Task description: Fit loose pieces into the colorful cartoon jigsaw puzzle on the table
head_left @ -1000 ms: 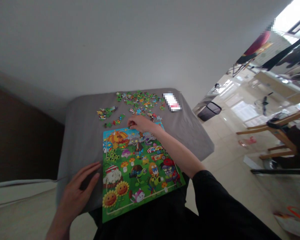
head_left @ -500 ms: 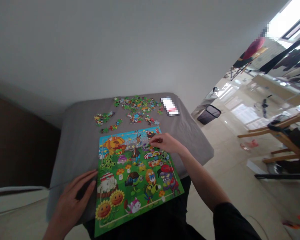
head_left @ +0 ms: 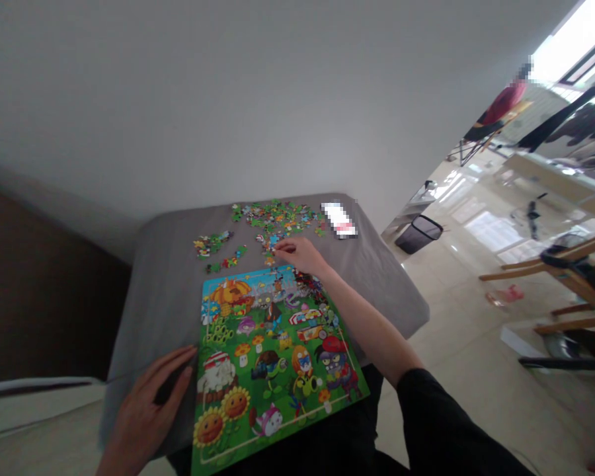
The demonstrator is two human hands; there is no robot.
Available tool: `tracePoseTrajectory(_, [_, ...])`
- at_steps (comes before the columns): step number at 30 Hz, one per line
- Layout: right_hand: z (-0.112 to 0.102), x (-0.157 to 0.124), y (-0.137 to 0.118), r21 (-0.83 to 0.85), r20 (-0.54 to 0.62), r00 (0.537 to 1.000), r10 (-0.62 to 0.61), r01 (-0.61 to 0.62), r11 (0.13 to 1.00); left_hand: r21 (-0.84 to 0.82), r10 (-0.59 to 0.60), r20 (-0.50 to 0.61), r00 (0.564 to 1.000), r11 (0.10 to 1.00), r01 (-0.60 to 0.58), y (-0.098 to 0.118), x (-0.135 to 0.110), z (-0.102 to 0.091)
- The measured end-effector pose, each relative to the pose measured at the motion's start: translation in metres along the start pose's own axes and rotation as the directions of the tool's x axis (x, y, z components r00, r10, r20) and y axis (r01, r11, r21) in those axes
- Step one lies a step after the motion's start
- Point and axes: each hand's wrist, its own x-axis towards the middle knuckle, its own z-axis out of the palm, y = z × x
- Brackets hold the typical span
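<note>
A colourful cartoon jigsaw board, green with a blue top strip, lies at the near edge of a grey-covered table. My left hand rests by the board's left edge, thumb and fingers apart, holding nothing. Past the board's top edge, my right hand reaches over a small group of loose puzzle pieces. Its thumb and fingers are pinched together among these pieces; what lies between the fingertips is too small to make out. The right forearm covers part of the board's upper right corner.
A larger heap of puzzle pieces lies at the back of the table, with a smaller cluster at left. A phone is at the back right, by the wall. A dark bin and wooden chair stand beyond.
My right hand has moved from the board's upper right area, up and left, to the loose pieces behind the board. My left hand stays beside the board. The view has shifted slightly.
</note>
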Motion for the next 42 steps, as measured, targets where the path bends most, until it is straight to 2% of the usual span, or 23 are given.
tracePoseTrajectory(3, [-0.002, 0.012, 0.007, -0.115, -0.048, 0.999, -0.014, 0.008, 0.993, -0.005, -0.007, -0.012, 1.0, 1.0, 0.007, 0.001, -0.001, -0.001])
tracePoseTrajectory(6, [-0.011, 0.009, 0.02, -0.226, -0.077, 0.997, -0.03, 0.012, 0.974, -0.019, -0.009, -0.021, 1.0, 1.0, 0.009, 0.002, -0.001, -0.001])
tracePoseTrajectory(9, [-0.015, 0.003, 0.03, -0.313, -0.051, 0.997, -0.061, 0.042, 0.949, -0.015, -0.02, -0.013, 1.0, 1.0, 0.02, -0.001, 0.0, -0.001])
tracePoseTrajectory(13, [-0.001, 0.005, 0.026, -0.387, 0.008, 0.996, -0.085, 0.082, 0.918, -0.018, -0.035, -0.002, 0.999, 0.999, 0.035, -0.004, 0.001, 0.0])
tracePoseTrajectory(18, [0.014, 0.023, 0.014, -0.528, 0.084, 0.988, -0.132, 0.157, 0.835, -0.007, -0.048, -0.002, 0.999, 0.999, 0.048, 0.001, 0.002, -0.001])
tracePoseTrajectory(21, [0.01, 0.026, 0.013, -0.541, 0.069, 0.987, -0.145, 0.159, 0.826, -0.021, -0.06, 0.002, 0.998, 0.998, 0.06, 0.006, 0.004, -0.003])
tracePoseTrajectory(24, [-0.001, 0.013, 0.013, -0.53, 0.045, 0.982, -0.183, 0.179, 0.829, -0.018, -0.093, 0.037, 0.995, 0.995, 0.094, 0.008, 0.004, -0.004])
tracePoseTrajectory(27, [-0.012, -0.02, 0.01, -0.456, 0.062, 0.961, -0.27, 0.268, 0.848, -0.013, -0.111, 0.062, 0.992, 0.994, 0.112, 0.007, 0.004, -0.004])
tracePoseTrajectory(31, [-0.021, -0.079, 0.002, -0.291, 0.093, 0.929, -0.358, 0.369, 0.883, -0.021, -0.103, 0.084, 0.991, 0.994, 0.105, 0.005, 0.002, -0.004])
tracePoseTrajectory(33, [-0.025, -0.103, 0.001, -0.25, 0.103, 0.929, -0.356, 0.371, 0.894, -0.022, -0.109, 0.082, 0.991, 0.994, 0.111, 0.004, 0.002, -0.004])
tracePoseTrajectory(35, [-0.028, -0.114, 0.003, -0.255, 0.093, 0.948, -0.303, 0.317, 0.914, -0.028, -0.117, 0.073, 0.99, 0.992, 0.119, 0.002, 0.002, -0.003])
tracePoseTrajectory(37, [-0.032, -0.111, 0.005, -0.281, 0.076, 0.968, -0.238, 0.25, 0.927, -0.037, -0.119, 0.067, 0.991, 0.992, 0.122, -0.001, 0.001, -0.002])
tracePoseTrajectory(39, [-0.035, -0.098, 0.007, -0.32, 0.066, 0.977, -0.203, 0.213, 0.923, -0.049, -0.12, 0.054, 0.991, 0.991, 0.123, -0.003, 0.001, 0.0])
tracePoseTrajectory(42, [-0.033, -0.065, 0.01, -0.384, 0.091, 0.971, -0.221, 0.239, 0.892, -0.06, -0.111, 0.023, 0.994, 0.992, 0.112, -0.007, 0.001, 0.002])
